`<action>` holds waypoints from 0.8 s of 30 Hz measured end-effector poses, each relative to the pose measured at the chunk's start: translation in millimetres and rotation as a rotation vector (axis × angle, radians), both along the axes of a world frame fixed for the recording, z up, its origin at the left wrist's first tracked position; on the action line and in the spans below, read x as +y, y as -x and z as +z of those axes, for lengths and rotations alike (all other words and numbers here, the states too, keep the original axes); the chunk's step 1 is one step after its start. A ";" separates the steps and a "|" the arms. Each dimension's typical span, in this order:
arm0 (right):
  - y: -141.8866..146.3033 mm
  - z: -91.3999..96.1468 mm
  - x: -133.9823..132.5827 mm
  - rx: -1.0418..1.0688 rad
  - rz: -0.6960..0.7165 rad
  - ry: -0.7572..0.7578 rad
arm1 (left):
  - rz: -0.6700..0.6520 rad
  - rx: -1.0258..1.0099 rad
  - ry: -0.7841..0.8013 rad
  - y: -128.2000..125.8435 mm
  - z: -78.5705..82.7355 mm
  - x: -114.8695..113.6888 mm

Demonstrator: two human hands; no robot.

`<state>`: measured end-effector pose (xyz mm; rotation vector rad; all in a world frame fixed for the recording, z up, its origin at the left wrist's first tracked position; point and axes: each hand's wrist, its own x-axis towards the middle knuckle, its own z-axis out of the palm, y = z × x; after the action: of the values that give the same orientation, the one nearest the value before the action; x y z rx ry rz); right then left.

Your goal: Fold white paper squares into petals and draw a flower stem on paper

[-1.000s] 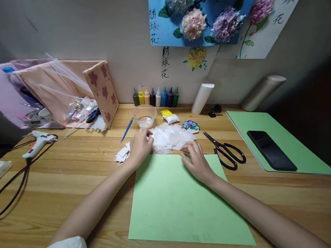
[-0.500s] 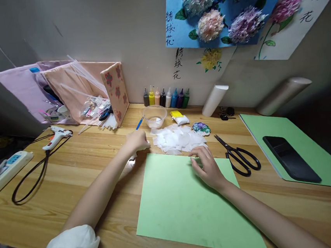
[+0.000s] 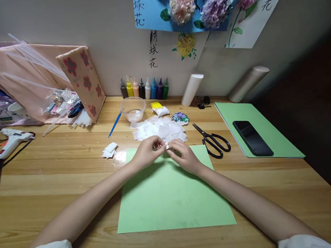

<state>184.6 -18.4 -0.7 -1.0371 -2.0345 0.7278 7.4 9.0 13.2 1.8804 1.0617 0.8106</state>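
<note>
Above the far edge of a green sheet of paper (image 3: 172, 197), my left hand (image 3: 148, 152) and my right hand (image 3: 184, 156) meet fingertip to fingertip. Pinched between them is a small white piece (image 3: 167, 146), mostly covered by the fingers; its material is hard to make out. Just beyond the hands lies a heap of thin white pieces (image 3: 160, 127). A few folded white pads (image 3: 110, 150) rest on the wood left of the green sheet. Black-handled scissors (image 3: 214, 140) lie to the right of my right hand.
Behind the heap stand a clear plastic bowl (image 3: 133, 109), a blue brush (image 3: 114, 124), a yellow-and-white packet (image 3: 159, 109) and several paint bottles (image 3: 144, 89). A glue gun (image 3: 11, 142) with its cord lies left. A phone (image 3: 252, 138) sits on green sheets at right.
My left hand has come from the white pads over to my right hand, and both now hold a small white piece. The camera view has shifted right and down.
</note>
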 end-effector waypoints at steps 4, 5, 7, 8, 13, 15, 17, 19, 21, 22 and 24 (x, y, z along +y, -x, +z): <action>-1.3 -3.0 2.8 0.063 -0.069 0.096 | 0.042 -0.071 -0.004 -3.1 -8.2 -4.2; -1.7 -3.8 3.6 0.082 -0.087 0.124 | 0.045 -0.083 -0.003 -3.6 -9.4 -5.0; -2.8 -4.9 5.2 0.121 -0.112 0.177 | 0.043 -0.097 -0.002 -4.2 -11.3 -6.5; -3.3 -5.1 5.9 0.140 -0.116 0.202 | 0.041 -0.100 -0.002 -4.4 -12.1 -7.0; -4.8 -5.1 7.1 0.197 -0.086 0.272 | 0.046 -0.133 0.032 -4.3 -14.1 -8.3; -5.1 -5.3 6.9 0.197 -0.078 0.273 | 0.052 -0.150 0.057 -4.3 -14.2 -8.4; -5.4 -5.6 6.7 0.199 -0.076 0.272 | 0.060 -0.150 0.075 -4.4 -14.0 -8.5; -5.8 -5.8 6.6 0.208 -0.075 0.278 | 0.069 -0.142 0.083 -4.7 -13.9 -8.4; -6.0 -6.1 6.7 0.218 -0.072 0.288 | 0.075 -0.142 0.087 -4.9 -14.2 -8.2; -6.0 -6.2 6.8 0.222 -0.068 0.292 | 0.075 -0.147 0.089 -5.1 -14.4 -8.1; -5.9 -6.8 7.0 0.226 -0.058 0.294 | 0.078 -0.160 0.091 -5.2 -15.0 -7.7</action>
<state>190.5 -11.4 -7.5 -1.1157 -1.7310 1.0858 12.7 1.3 -1.8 1.6779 1.0586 0.9261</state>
